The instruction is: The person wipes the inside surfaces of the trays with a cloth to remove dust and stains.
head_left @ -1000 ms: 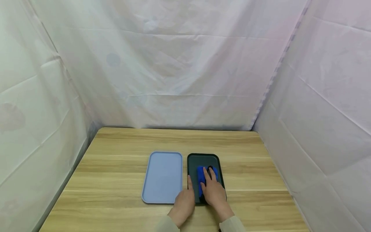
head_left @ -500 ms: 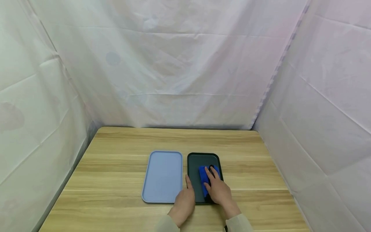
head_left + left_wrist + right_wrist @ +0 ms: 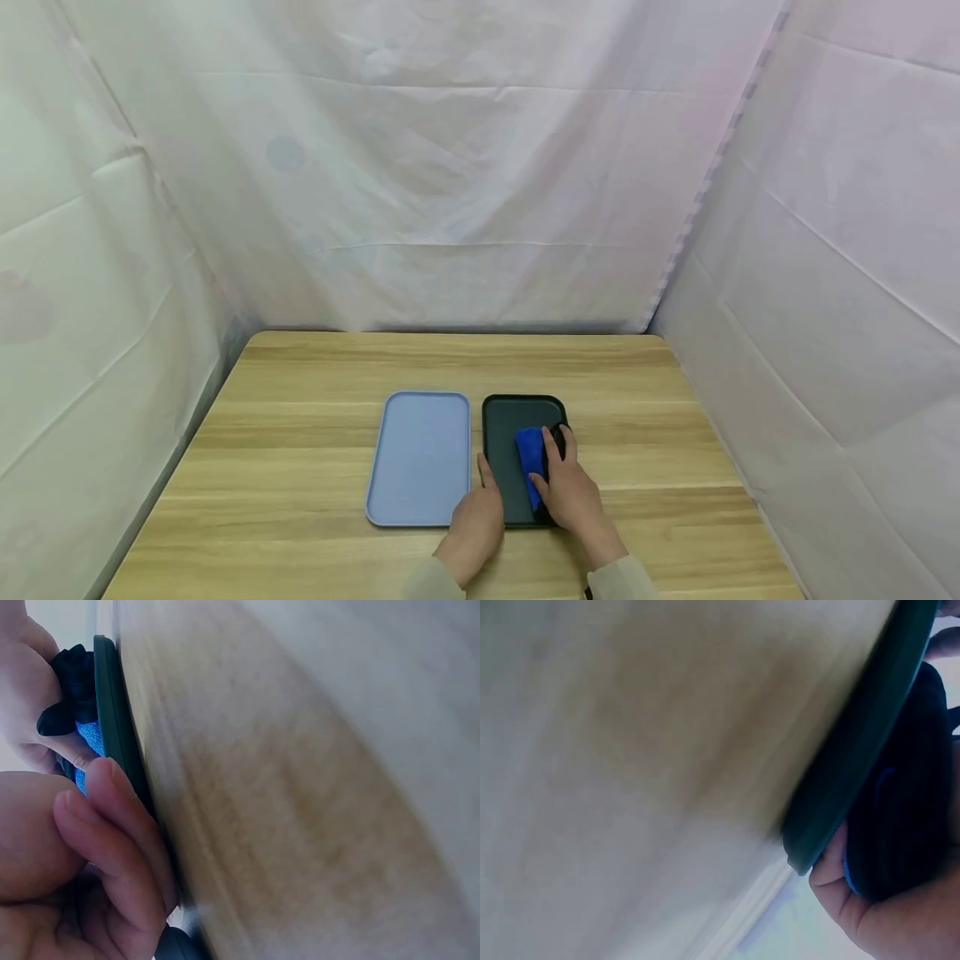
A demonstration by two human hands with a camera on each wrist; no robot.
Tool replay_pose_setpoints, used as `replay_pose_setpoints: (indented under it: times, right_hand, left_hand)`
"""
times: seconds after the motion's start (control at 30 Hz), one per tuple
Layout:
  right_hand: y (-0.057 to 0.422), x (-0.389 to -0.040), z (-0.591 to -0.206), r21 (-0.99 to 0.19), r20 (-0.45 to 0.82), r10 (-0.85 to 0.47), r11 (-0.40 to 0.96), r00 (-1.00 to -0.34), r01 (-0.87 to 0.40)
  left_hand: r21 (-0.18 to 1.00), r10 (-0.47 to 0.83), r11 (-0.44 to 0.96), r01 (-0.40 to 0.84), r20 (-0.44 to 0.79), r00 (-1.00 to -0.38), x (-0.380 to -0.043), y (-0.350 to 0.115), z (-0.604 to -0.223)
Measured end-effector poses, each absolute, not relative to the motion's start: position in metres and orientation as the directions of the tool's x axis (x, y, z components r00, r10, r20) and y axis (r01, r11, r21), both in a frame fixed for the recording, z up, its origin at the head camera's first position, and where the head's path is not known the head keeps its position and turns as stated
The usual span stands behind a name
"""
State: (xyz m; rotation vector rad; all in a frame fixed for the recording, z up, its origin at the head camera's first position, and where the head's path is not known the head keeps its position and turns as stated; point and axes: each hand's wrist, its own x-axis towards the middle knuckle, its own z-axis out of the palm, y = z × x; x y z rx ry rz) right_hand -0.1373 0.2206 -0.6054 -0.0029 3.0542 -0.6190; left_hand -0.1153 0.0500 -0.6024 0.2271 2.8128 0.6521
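Note:
In the head view my left hand [image 3: 477, 512] is at the near left corner of a dark green tray [image 3: 501, 406], its index finger extended along the left side. The left wrist view shows its other fingers [image 3: 116, 855] curled at the tray's edge. My right hand [image 3: 573, 492] grips a soft blue-and-black cloth item [image 3: 529, 454] over the right half of the tray. Its thumb is on the blue part and two fingers reach over the black far end. Bunched black fabric [image 3: 75, 679] shows beside the blue in the left wrist view.
A light blue tray [image 3: 418, 458] lies flat just left of the dark green one. Both rest on a wood-grain table [image 3: 330, 417]. White sheets [image 3: 465, 167] hang behind the table and along its two sides.
My right hand has shifted to the right with the blue-and-black cloth item, and its fingertips now reach the tray's right rim. My left index finger has moved slightly left, outside the rim.

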Motion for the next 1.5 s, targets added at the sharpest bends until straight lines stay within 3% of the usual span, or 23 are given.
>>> replay_pose_setpoints:
  times: [0.23, 0.6, 1.5]
  right_hand:
    - [0.217, -0.133, -0.605, -0.354, 0.018, 0.022, 0.935, -1.000, 0.014]
    - [0.212, -0.138, -0.599, -0.276, -0.041, 0.028, 0.960, -0.999, 0.038]
    - [0.212, -0.186, -0.592, -0.283, -0.110, 0.034, 0.957, -0.993, 0.064]
  left_hand:
    - [0.454, 0.202, 0.886, 0.097, -0.189, -0.961, -0.114, 0.050, -0.599]
    - [0.452, 0.219, 0.885, 0.113, -0.191, -0.957, -0.113, 0.049, -0.600]
    - [0.394, 0.245, 0.906, 0.155, -0.189, -0.951, -0.116, 0.048, -0.601]
